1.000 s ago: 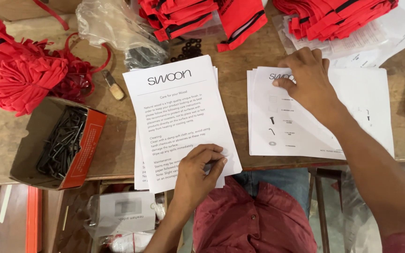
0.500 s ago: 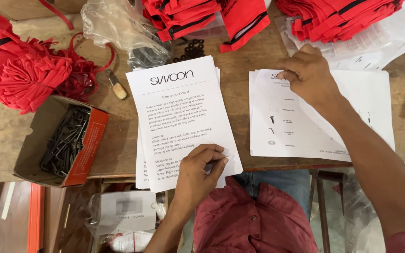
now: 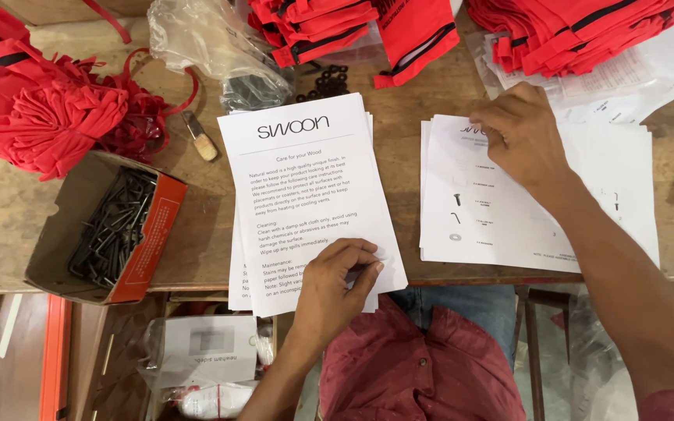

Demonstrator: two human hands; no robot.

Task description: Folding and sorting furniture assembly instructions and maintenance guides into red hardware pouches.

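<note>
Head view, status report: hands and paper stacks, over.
Left hand pinching care sheet corner. Right hand flat on parts sheet stack. Nothing between stacks.

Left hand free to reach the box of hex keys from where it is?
Probably yes: the left hand pinches the sheet stack's lower edge; the open box of hex keys sits just left, nothing between them.

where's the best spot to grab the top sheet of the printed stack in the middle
Take the top sheet at its lower right corner, coming from the table's near edge. That corner overhangs the wooden table and the left hand already pinches there, so fingers can get under one sheet.
</note>
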